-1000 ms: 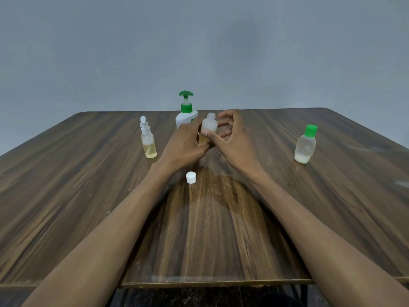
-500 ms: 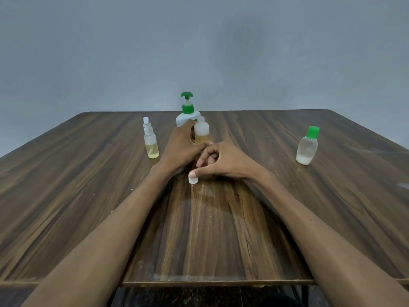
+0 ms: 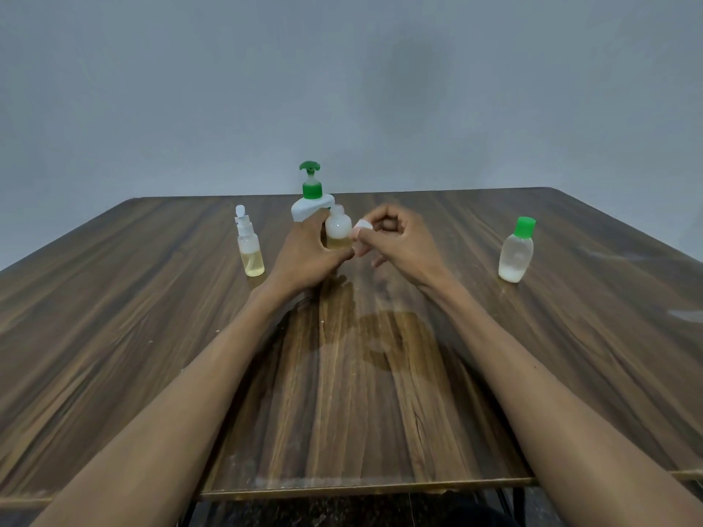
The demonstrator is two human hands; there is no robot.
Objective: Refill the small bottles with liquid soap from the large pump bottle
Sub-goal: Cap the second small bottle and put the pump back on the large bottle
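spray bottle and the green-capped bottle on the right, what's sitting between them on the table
In the head view, between the spray bottle and the green-capped bottle: the left hand gripping an uncapped small bottle, the right hand pinching its white cap.

- Between us and the bottles the bench [image 3: 342, 393] offers broad bare wood.
- Our left hand [image 3: 308, 252] and right hand [image 3: 399, 241] crowd the middle, around the open small bottle [image 3: 337, 232].
- The pump bottle [image 3: 311, 199] stands just behind them.
- The spray bottle [image 3: 249, 245] blocks the left; the green-capped bottle [image 3: 516, 251] stands well apart, right.
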